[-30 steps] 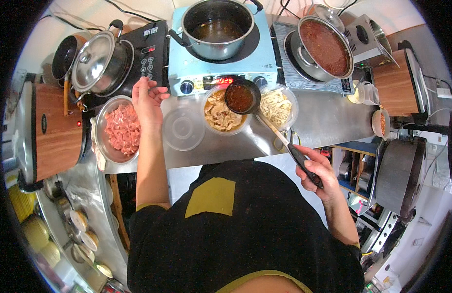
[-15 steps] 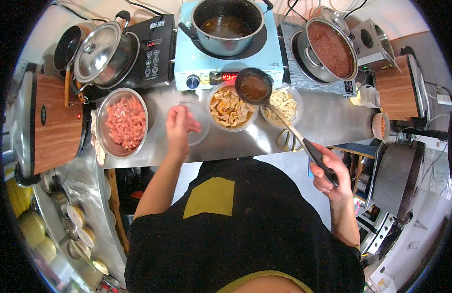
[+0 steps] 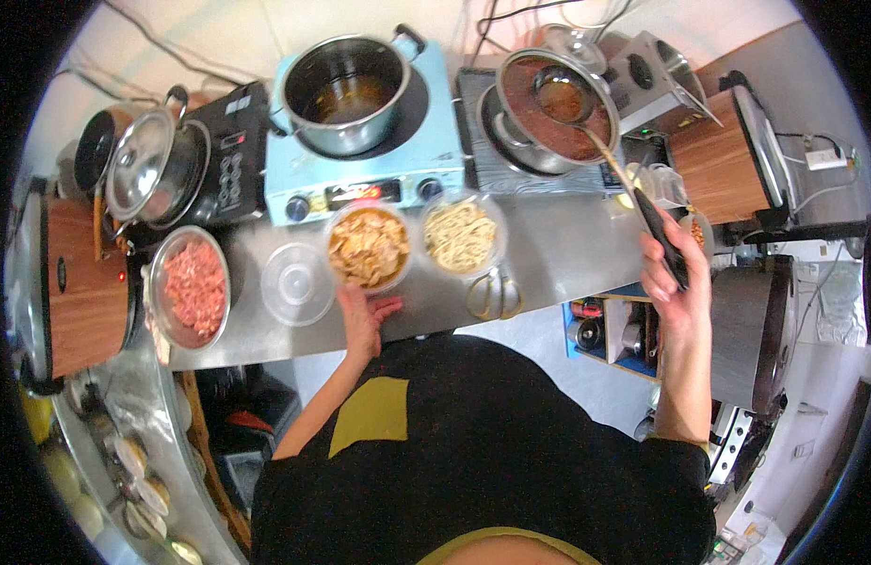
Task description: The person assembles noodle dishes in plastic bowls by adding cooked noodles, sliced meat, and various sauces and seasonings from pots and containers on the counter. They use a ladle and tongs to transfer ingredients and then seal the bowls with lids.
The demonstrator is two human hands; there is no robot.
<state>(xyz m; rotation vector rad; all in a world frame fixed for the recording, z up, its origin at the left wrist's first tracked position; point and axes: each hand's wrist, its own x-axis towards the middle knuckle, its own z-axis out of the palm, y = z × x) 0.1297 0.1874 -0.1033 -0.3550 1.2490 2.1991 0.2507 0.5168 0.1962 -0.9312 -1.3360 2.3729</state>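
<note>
Holding the ladle (image 3: 612, 161), your right hand (image 3: 677, 268) has its fingers wrapped around the black end of the handle, closed on it. The bowl of the ladle, with brown liquid in it, lies within the mouth of the sauce pot (image 3: 522, 141), on the grey cooker (image 3: 563, 182). Note the key relation: the long axis runs obliquely from your grip, at lower right, to the bowl, ahead of you and to the left. Your right hand is much the nearer to ladle and sauce pot; your left hand (image 3: 365, 315) is well apart from both, at the near rim of the meat tub (image 3: 404, 273), fingers spread. From this steep angle you cannot tell whether the bowl dips into the sauce or clears it, nor whether your left fingers touch the rim.

Just right of the meat tub stands a tub of pale strips (image 3: 501, 235), with scissors (image 3: 495, 282) on your side of it. To the left, a clear lid (image 3: 296, 282) lies flat on the steel counter (image 3: 567, 240), and beyond it sits a bowl of raw meat (image 3: 226, 282). Farther out, directly behind the meat tub, your blue cooker (image 3: 442, 155) carries an open steel pot (image 3: 346, 139) with some brownish liquid in the bottom.
</note>
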